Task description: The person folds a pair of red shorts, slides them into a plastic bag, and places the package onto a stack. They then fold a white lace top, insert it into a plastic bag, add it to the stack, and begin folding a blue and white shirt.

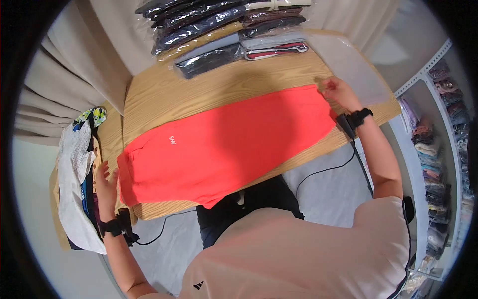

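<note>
Coral-red trousers point(239, 134), folded lengthwise, lie flat across the wooden table. Their waistband is at the left, the leg ends are at the right, and a small white print shows near the waist. My left hand point(106, 192) is beside the waistband with its fingers apart, holding nothing. At the far corner of the leg ends, my right hand point(341, 93) has its fingers curled and pinched at the cloth edge. The shadow of my head falls on the middle of the trousers.
Stacks of plastic-bagged folded clothes point(209, 37) stand at the table's point(169, 94) back. Loose clothes point(74, 184) are heaped at the left. A shelf rack point(423, 74) with packed garments stands at the right. Black cables point(323, 172) run from both wrist straps.
</note>
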A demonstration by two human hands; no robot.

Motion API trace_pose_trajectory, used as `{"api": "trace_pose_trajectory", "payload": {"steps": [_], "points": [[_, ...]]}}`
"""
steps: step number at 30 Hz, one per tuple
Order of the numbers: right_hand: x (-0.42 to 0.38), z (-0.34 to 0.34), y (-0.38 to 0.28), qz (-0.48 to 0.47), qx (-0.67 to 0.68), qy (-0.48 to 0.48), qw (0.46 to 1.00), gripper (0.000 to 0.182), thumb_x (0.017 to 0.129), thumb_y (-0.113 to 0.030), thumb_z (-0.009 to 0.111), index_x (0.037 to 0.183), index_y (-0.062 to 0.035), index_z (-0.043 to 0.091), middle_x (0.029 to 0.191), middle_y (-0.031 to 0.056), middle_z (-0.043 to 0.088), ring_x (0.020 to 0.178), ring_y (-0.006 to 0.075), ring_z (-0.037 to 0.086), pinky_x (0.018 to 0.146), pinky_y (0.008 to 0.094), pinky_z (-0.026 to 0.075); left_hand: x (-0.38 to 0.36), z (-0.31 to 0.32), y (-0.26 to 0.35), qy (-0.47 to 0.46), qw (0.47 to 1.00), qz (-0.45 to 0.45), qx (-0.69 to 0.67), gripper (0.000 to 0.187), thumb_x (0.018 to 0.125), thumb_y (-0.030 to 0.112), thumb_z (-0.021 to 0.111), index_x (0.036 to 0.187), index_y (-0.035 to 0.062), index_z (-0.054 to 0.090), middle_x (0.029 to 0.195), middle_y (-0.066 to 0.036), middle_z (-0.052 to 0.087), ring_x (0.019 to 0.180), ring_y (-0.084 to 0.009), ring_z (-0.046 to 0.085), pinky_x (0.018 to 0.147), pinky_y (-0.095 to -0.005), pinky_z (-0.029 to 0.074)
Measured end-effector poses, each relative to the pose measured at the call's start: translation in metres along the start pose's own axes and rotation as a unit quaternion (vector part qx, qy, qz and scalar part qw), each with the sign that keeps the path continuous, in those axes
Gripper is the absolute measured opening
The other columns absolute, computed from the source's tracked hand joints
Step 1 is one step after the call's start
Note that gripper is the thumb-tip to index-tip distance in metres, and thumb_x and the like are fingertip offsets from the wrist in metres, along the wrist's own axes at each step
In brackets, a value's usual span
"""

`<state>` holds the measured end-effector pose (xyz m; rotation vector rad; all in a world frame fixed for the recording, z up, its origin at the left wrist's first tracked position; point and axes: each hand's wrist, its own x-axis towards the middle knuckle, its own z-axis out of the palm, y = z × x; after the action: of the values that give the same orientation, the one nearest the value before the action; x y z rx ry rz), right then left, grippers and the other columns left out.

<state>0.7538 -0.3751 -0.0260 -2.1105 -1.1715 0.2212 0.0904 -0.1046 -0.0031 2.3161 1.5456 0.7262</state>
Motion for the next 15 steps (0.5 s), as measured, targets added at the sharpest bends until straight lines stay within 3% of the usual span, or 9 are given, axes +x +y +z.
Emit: {"api": "trace_pose_trajectory", "payload": {"steps": [2, 4, 6, 8, 11, 15], "points": [[0.019, 0.004, 0.008, 0.018, 0.135, -0.154, 0.979, 0.030, 0.077, -0.004, 0.066, 0.104, 0.0018, 0.055, 0.089, 0.0040, 0.059, 0.077, 0.0141, 0.055, 0.072, 0.0281, 0.045, 0.011, -0.009, 0.036, -0.047, 0.997, 0.002, -0.058, 0.035, 0.087, 0.016, 0.060, 0.118, 0.0016, 0.052, 0.113, -0.011, 0.058, 0.100, -0.0242, 0.055, 0.088, -0.0332, 0.043], [0.024, 0.007, 0.000, 0.041, 0.146, -0.177, 0.972, 0.028, 0.075, -0.003, 0.067, 0.101, -0.0009, 0.056, 0.089, 0.0027, 0.058, 0.079, 0.0120, 0.053, 0.073, 0.0264, 0.044, 0.018, -0.002, 0.064, -0.048, 0.996, 0.025, -0.076, 0.032, 0.087, 0.016, 0.060, 0.115, 0.0020, 0.054, 0.111, -0.012, 0.059, 0.100, -0.0234, 0.056, 0.087, -0.0328, 0.043], [0.036, 0.016, 0.007, 0.032, 0.076, -0.228, 0.970, 0.026, 0.075, -0.003, 0.068, 0.098, -0.0030, 0.057, 0.088, 0.0028, 0.058, 0.080, 0.0115, 0.052, 0.074, 0.0239, 0.042, 0.028, 0.012, 0.077, -0.137, 0.986, 0.085, -0.051, 0.032, 0.086, 0.016, 0.060, 0.114, 0.0022, 0.055, 0.112, -0.013, 0.059, 0.101, -0.0233, 0.056, 0.087, -0.0329, 0.043], [0.048, 0.018, 0.017, 0.023, 0.040, -0.243, 0.969, 0.026, 0.074, -0.004, 0.068, 0.097, -0.0040, 0.056, 0.086, 0.0023, 0.058, 0.080, 0.0117, 0.052, 0.073, 0.0235, 0.042, 0.035, 0.027, 0.088, -0.155, 0.983, 0.094, -0.018, 0.032, 0.085, 0.014, 0.061, 0.114, 0.0015, 0.054, 0.111, -0.015, 0.058, 0.104, -0.0242, 0.056, 0.088, -0.0332, 0.043], [0.051, 0.015, 0.019, 0.001, -0.021, -0.245, 0.969, 0.022, 0.076, -0.009, 0.069, 0.092, -0.0053, 0.054, 0.080, 0.0012, 0.055, 0.076, 0.0119, 0.050, 0.070, 0.0237, 0.041, 0.046, 0.068, 0.070, -0.255, 0.953, 0.139, -0.083, 0.040, 0.083, 0.012, 0.062, 0.120, 0.0032, 0.051, 0.120, -0.017, 0.054, 0.116, -0.0286, 0.049, 0.096, -0.0337, 0.038], [0.052, 0.006, 0.015, 0.000, -0.019, -0.197, 0.980, 0.022, 0.082, -0.020, 0.067, 0.082, -0.0065, 0.048, 0.070, -0.0008, 0.047, 0.069, 0.0116, 0.044, 0.063, 0.0265, 0.038, 0.057, 0.091, 0.068, -0.206, 0.958, 0.202, -0.003, 0.044, 0.082, 0.011, 0.061, 0.124, 0.0051, 0.049, 0.123, -0.018, 0.051, 0.117, -0.0319, 0.046, 0.098, -0.0364, 0.036]]}}
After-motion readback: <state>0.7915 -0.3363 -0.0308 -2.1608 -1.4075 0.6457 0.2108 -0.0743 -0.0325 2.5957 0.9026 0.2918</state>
